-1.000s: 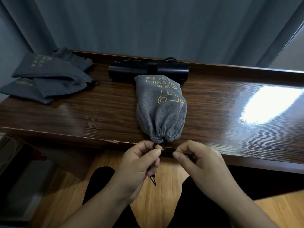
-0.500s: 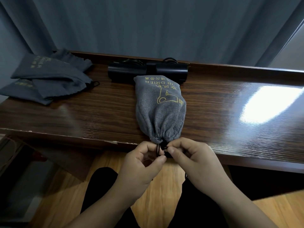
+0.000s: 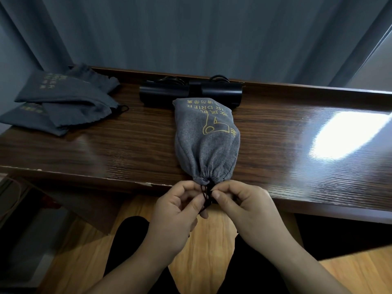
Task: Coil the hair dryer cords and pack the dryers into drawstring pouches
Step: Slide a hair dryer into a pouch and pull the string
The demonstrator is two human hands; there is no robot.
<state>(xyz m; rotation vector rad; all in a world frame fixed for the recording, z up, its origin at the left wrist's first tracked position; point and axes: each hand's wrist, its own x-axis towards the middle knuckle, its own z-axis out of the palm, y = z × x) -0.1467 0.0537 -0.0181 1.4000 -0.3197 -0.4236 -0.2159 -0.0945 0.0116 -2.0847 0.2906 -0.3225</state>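
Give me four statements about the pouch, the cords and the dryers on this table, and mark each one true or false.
1. The grey pouch lying near the table's front edge has its mouth gathered shut. True.
2. Both hands pinch its drawstring. True: left hand, right hand.
3. The spare pouches lie at the right end. False: they are stacked at the left.
4. The black dryers lie on the floor. False: they lie on the table behind the pouch.
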